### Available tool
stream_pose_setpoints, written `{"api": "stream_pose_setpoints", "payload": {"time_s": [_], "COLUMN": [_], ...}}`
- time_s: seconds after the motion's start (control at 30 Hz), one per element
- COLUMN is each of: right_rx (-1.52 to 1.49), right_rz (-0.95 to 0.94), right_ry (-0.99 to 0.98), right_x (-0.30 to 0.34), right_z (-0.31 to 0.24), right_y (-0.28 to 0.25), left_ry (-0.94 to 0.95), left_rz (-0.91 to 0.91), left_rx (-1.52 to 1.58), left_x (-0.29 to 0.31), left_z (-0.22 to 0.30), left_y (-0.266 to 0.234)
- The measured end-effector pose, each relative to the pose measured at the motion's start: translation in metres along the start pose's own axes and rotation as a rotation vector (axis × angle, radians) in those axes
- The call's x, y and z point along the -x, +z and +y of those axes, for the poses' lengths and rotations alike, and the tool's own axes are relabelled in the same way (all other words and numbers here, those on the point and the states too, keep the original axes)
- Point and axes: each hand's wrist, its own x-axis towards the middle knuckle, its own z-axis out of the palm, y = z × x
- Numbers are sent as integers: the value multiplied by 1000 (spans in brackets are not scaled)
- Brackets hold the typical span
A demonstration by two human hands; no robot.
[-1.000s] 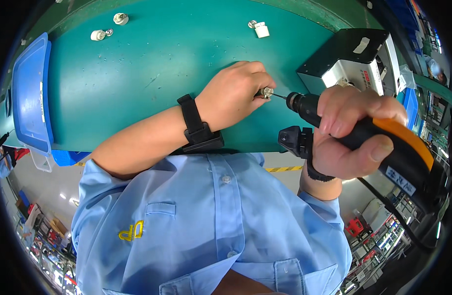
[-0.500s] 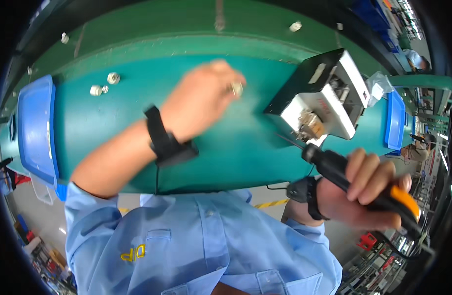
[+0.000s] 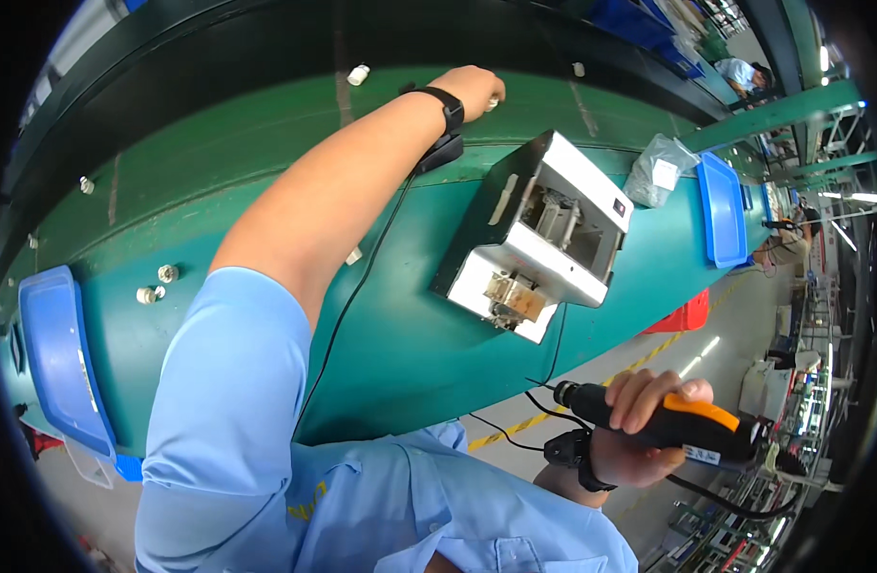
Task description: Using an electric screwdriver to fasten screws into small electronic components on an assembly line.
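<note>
At a green table (image 3: 400, 363) on a workshop floor, a person in a light blue shirt stretches the left hand (image 3: 469, 91) over the green strip (image 3: 238, 158) beyond the table's far edge, a small pale part (image 3: 493, 103) at the fingertips; whether they pinch it or have let it go cannot be told. The right hand (image 3: 639, 420), near the table's close edge, is wrapped around a black-and-orange power screwdriver (image 3: 701, 413). Good handling here would likely mean a light fingertip hold, the part low over the strip and well apart from the white piece (image 3: 359, 74) to its left, the forearm clear of the black cord (image 3: 348, 315), and the driver's bit pointed away from the sleeve. The part looks whitish and stubby, its finer shape hidden by fingers and too small to read.
</note>
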Motion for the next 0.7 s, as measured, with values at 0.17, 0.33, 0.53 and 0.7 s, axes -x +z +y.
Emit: {"api": "stream_pose_setpoints", "payload": {"time_s": [0.17,0.33,0.53,0.7], "right_rx": [14,-251,-318,-128], "right_rz": [14,-138,-286,-244], "right_ry": [-1,17,-150,-227], "right_x": [-13,-24,-44,-45], "right_z": [6,1,17,31], "right_y": [10,-1,15,17], "left_ry": [87,-33,-362,-435], "left_rz": [100,-92,-141,18], "left_rx": [-74,301,496,646], "left_x": [44,178,329,352], "left_z": [10,86,113,119], "left_y": [-42,-110,-75,-52]}}
